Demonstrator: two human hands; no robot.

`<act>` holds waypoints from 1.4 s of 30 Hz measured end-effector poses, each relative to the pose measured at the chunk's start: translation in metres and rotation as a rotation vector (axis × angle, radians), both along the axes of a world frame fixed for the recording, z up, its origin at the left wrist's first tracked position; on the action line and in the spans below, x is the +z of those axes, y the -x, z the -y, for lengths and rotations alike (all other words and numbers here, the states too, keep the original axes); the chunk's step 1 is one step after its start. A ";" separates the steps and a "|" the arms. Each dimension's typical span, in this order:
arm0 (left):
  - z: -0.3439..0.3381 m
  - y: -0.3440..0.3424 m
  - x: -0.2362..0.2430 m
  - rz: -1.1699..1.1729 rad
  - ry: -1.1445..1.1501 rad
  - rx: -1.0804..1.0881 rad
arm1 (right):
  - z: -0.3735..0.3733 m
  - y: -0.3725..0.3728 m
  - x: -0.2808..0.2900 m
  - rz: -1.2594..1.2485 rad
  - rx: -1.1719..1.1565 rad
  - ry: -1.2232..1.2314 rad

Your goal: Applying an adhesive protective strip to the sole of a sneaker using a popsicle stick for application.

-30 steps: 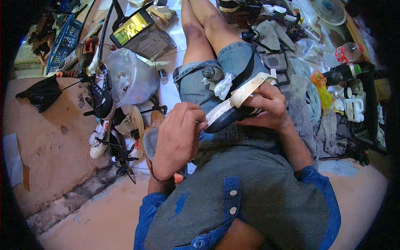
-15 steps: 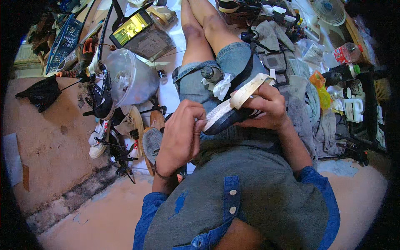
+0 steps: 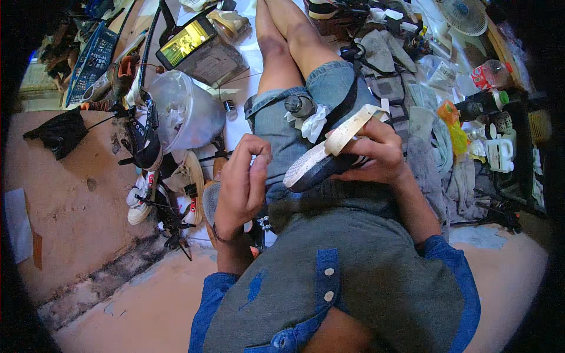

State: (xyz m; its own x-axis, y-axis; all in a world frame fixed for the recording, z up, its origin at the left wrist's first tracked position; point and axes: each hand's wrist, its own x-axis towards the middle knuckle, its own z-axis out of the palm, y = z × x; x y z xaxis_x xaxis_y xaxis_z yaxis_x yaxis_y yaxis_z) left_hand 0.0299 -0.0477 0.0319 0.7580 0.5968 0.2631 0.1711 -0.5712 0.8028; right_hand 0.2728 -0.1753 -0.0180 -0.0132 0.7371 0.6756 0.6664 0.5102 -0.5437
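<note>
Over my lap my right hand [image 3: 381,154] grips a dark shoe [image 3: 318,177] with its pale underside turned up and its toe to the left. A cream sole strip [image 3: 348,130] stands away from the shoe's bottom, bending up beside my right fingers. My left hand [image 3: 242,181] is held apart from the toe, on its left. Its fingers are curled in with the thumb against them, and anything between them is hidden. A dark bottle or can top [image 3: 300,106] and crumpled white tissue [image 3: 315,122] rest between my thighs.
Left of my legs stand a clear plastic tub [image 3: 185,112], a small dark-capped jar [image 3: 229,109] and several shoes, including a white sneaker [image 3: 140,199]. A phone [image 3: 187,41] showing a yellow picture leans beyond. Grey cloths [image 3: 426,141], a white jug [image 3: 500,155] and a fan [image 3: 464,16] lie rightward.
My left hand has let go of the shoe's toe and drawn back to the left. The shoe has shifted only slightly in my right hand.
</note>
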 end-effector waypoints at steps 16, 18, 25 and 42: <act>0.000 -0.005 -0.006 0.395 0.013 0.160 | 0.001 -0.002 -0.002 -0.050 -0.027 -0.025; -0.005 0.006 -0.008 0.340 -0.013 0.045 | 0.004 -0.004 -0.002 -0.030 -0.027 0.006; 0.012 -0.002 0.002 0.278 0.292 -0.062 | 0.002 -0.005 -0.005 -0.077 -0.022 -0.010; 0.012 -0.008 0.019 0.142 0.295 -0.042 | -0.001 -0.001 -0.004 -0.072 -0.022 -0.060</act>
